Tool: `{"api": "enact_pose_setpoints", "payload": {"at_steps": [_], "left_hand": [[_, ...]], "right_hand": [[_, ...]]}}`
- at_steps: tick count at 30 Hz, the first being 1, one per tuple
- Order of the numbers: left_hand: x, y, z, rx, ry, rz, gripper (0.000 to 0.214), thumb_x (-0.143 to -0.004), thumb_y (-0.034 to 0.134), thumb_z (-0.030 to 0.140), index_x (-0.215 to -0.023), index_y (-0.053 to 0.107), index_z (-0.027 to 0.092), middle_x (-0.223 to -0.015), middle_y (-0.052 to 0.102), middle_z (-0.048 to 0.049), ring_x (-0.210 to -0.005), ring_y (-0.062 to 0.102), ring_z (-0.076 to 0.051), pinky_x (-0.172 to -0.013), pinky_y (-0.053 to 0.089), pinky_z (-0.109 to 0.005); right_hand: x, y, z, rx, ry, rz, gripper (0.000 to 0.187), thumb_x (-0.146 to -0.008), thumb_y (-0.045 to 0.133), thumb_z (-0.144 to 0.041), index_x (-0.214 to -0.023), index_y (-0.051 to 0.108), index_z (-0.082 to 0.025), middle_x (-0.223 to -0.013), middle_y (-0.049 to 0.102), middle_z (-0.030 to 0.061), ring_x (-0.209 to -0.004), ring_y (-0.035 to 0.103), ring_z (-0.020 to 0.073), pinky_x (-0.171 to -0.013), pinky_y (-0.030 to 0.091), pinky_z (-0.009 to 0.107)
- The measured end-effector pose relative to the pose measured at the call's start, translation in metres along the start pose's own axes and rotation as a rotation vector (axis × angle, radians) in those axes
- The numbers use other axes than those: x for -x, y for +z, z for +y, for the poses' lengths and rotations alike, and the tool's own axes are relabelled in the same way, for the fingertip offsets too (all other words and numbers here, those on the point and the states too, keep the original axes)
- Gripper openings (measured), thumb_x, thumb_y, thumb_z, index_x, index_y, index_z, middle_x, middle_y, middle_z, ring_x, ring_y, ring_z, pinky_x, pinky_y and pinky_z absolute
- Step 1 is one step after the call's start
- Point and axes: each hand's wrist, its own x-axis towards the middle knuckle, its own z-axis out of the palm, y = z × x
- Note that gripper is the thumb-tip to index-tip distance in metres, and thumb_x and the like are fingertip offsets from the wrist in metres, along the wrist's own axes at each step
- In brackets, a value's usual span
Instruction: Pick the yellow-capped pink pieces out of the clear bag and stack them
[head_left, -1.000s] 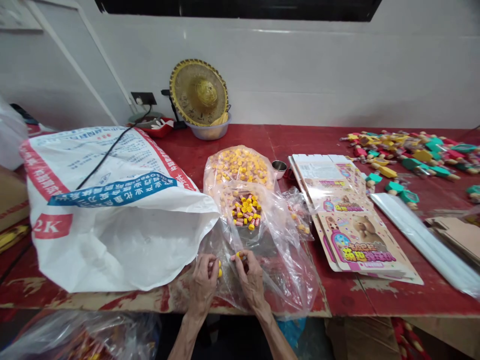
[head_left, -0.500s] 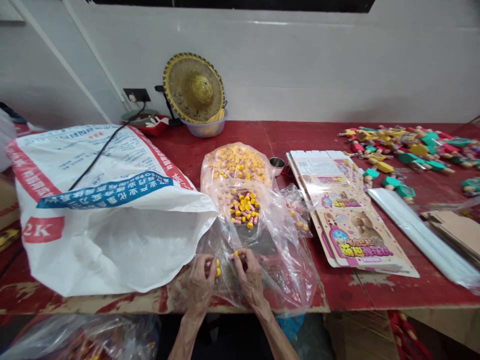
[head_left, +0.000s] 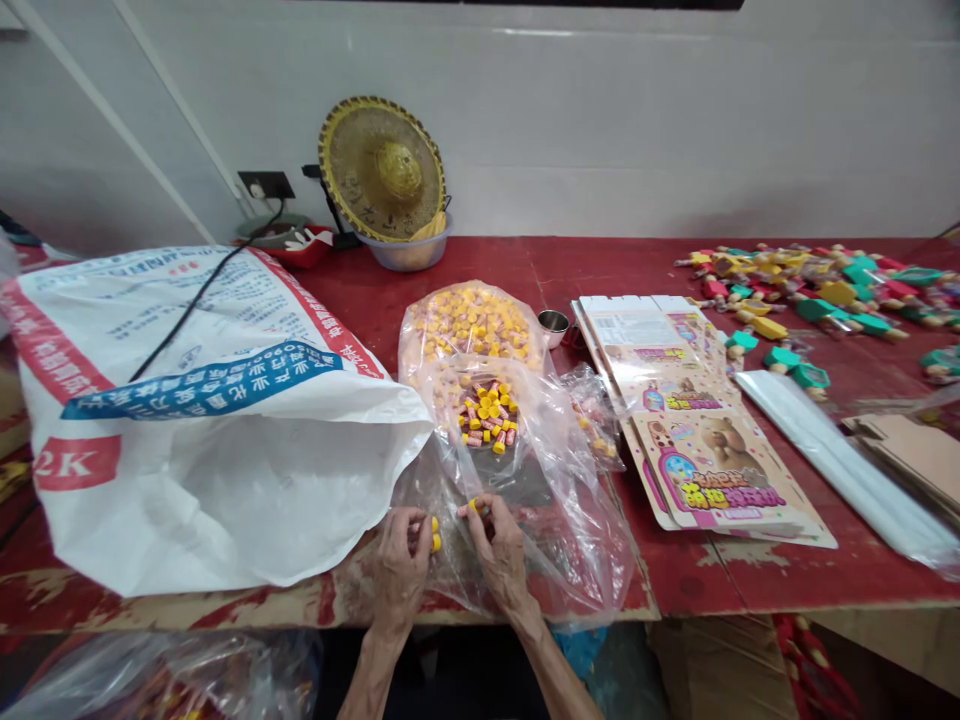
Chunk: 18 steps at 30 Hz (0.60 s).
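Observation:
My left hand [head_left: 403, 560] is closed around small yellow-capped bottles [head_left: 436, 534]; two yellow caps poke out past its fingertips. Between the thumb and fingers of my right hand [head_left: 501, 550] is one more small bottle [head_left: 469, 508], pink-bodied with a yellow cap. Both hands are low over the front edge of a clear plastic bag [head_left: 570, 540], which lies open towards me. Inside the bag's mouth is a loose heap of the same little bottles [head_left: 489, 412]. Many others show through the film of the bag's far part.
A large white woven sack [head_left: 247, 500] gapes at the left. Printed cards [head_left: 720, 470] are stacked right of the bag, with a metal cup [head_left: 553, 328] behind. Clear plastic sleeves [head_left: 840, 460] and a pile of coloured toys [head_left: 832, 290] lie farther right. A straw hat [head_left: 382, 170] leans in a basin [head_left: 412, 252].
The view has shifted slightly. Both hands keep nearly the same place and grip, and the bottles in them look unchanged.

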Motion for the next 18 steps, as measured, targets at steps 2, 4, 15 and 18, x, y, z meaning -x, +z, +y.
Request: {"api": "enact_pose_setpoints", "payload": {"at_steps": [2,4,15,18], "left_hand": [[0.0004,0.0,-0.0009,-0.005,-0.009,-0.005,0.031,-0.104,0.053,0.045,-0.086,0.063,0.022,-0.079,0.064,-0.0025,-0.067,0.066,-0.016,-0.059,0.056,-0.025],[0.0012,0.0,-0.0015,-0.008,-0.028,-0.014,0.033,-0.104,0.053,0.047,-0.085,0.063,0.022,-0.079,0.064,-0.0031,-0.069,0.066,-0.016,-0.061,0.057,-0.026],[0.0009,-0.0008,0.0001,-0.006,-0.056,-0.002,0.035,-0.102,0.053,0.051,-0.085,0.064,0.022,-0.078,0.065,-0.0031,-0.067,0.066,-0.016,-0.059,0.057,-0.027],[0.0019,-0.0009,-0.0003,0.0,-0.08,-0.016,0.037,-0.102,0.052,0.053,-0.086,0.064,0.022,-0.079,0.065,-0.0033,-0.068,0.067,-0.017,-0.06,0.058,-0.027]], "right_hand": [[-0.0004,-0.0006,-0.0007,-0.005,0.003,-0.008,0.031,-0.102,0.054,-0.05,-0.092,0.065,-0.023,-0.084,0.074,0.0022,-0.065,0.062,0.0173,-0.067,0.05,0.029],[-0.0009,-0.0011,-0.0012,-0.012,-0.001,-0.012,0.03,-0.102,0.054,-0.049,-0.092,0.065,-0.023,-0.085,0.074,0.0022,-0.066,0.062,0.0174,-0.067,0.05,0.03],[-0.0008,-0.0006,-0.001,-0.003,0.007,-0.01,0.035,-0.102,0.053,-0.054,-0.092,0.064,-0.023,-0.087,0.074,0.0034,-0.07,0.063,0.0185,-0.07,0.051,0.03],[-0.0011,-0.0023,-0.0019,-0.011,0.018,-0.033,0.032,-0.102,0.054,-0.052,-0.092,0.064,-0.023,-0.086,0.074,0.0028,-0.07,0.064,0.0184,-0.07,0.05,0.03]]}}
